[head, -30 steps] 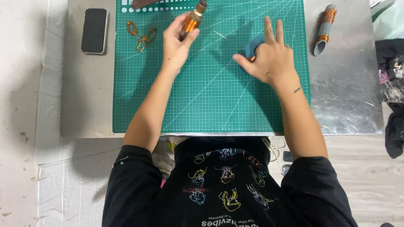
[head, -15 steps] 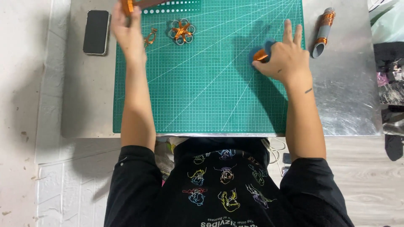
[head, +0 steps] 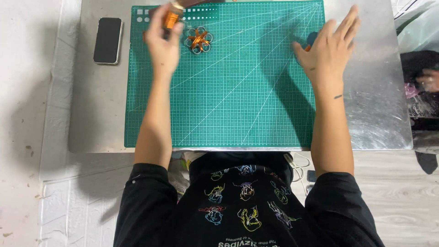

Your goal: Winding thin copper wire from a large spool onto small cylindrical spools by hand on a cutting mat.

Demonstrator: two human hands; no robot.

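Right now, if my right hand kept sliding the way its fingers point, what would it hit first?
Probably nothing on the table: past the right hand there is only the green cutting mat, then bare metal table toward the far right corner, as far as the view shows.

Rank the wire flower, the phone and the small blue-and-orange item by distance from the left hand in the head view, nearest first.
From the left hand:
1. Wire flower, on the green mat just right of that hand.
2. Phone, on the metal table, left of the mat.
3. Blue-and-orange item, far right, mostly hidden under the right hand.

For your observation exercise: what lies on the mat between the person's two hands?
In the head view, only the copper wire flower lies near the left hand; onward to the right hand, bare green mat.
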